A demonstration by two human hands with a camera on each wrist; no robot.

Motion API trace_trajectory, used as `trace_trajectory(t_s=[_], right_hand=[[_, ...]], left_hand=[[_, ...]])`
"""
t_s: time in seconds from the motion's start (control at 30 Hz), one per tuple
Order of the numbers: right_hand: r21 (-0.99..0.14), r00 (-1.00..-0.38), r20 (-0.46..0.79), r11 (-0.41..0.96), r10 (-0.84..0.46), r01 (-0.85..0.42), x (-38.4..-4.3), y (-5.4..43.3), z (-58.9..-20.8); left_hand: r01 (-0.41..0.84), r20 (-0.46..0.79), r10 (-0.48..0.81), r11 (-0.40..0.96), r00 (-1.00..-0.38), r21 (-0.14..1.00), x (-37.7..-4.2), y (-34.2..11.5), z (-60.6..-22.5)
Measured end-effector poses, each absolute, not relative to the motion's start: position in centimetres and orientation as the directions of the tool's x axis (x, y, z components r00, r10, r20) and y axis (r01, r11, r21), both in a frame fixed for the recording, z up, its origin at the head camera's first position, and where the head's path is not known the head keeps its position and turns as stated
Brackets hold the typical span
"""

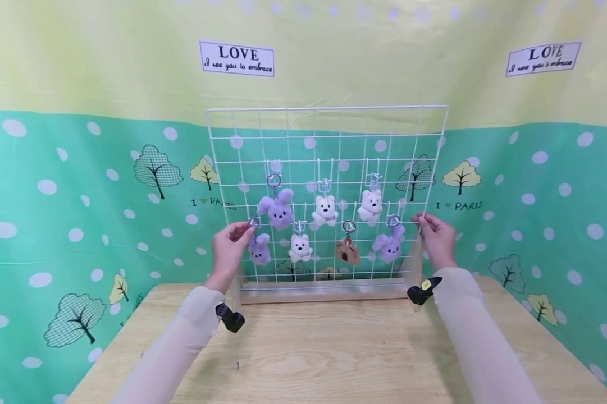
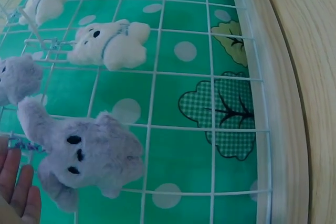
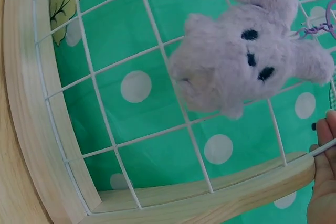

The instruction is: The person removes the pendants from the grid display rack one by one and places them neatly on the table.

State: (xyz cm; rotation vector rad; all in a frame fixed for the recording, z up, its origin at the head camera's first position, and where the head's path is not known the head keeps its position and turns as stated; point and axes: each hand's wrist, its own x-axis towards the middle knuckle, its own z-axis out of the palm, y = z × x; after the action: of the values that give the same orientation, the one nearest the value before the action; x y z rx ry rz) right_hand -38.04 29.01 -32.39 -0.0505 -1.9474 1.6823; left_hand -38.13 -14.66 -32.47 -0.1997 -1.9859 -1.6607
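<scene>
A white wire grid rack stands upright on the wooden table, with plush keychains hung on its hooks in two rows. My left hand is at its left side, thumb and finger pinching the ring of the lower-left purple bunny keychain. In the left wrist view, that bunny hangs just beside the fingertips. With thumb and fingers, my right hand grips the rack's right edge wire. Near it hangs another purple bunny keychain; the right wrist view shows this bunny beside the hand.
Between them hang white bear keychains and a brown plush keychain; another purple bunny is in the upper row. The rack has a wooden base on the table. A patterned curtain stands behind.
</scene>
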Motion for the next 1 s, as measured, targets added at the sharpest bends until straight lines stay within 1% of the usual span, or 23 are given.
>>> trace_trajectory(t_s=[0.13,0.23,0.47,0.6,0.8,1.0], right_hand=[[-0.914,-0.84,0.4,0.224,0.366,-0.337,-38.1,29.2,-32.3],[-0.917,-0.843,0.392,0.224,0.367,-0.329,-38.0,29.2,-32.3],[-0.917,-0.842,0.393,0.221,0.37,-0.331,-38.2,29.1,-32.2],[-0.921,-0.844,0.387,0.192,0.371,-0.338,-38.3,29.2,-32.2],[-0.928,-0.852,0.369,0.191,0.372,-0.319,-38.2,29.2,-32.3],[-0.924,-0.845,0.374,0.229,0.384,-0.305,-38.2,29.2,-32.4]], left_hand=[[0.43,0.47,-0.207,0.21,-0.858,0.878,-38.4,-14.6,-32.8],[0.435,0.474,-0.197,0.211,-0.858,0.875,-38.6,-14.6,-32.9],[0.489,0.533,-0.172,0.242,-0.828,0.838,-38.7,-14.7,-33.2],[0.509,0.55,-0.157,0.239,-0.82,0.827,-38.7,-14.9,-33.5],[0.485,0.528,-0.13,0.261,-0.839,0.835,-38.7,-15.1,-33.7],[0.459,0.487,-0.131,0.194,-0.864,0.867,-38.8,-15.5,-34.0]])
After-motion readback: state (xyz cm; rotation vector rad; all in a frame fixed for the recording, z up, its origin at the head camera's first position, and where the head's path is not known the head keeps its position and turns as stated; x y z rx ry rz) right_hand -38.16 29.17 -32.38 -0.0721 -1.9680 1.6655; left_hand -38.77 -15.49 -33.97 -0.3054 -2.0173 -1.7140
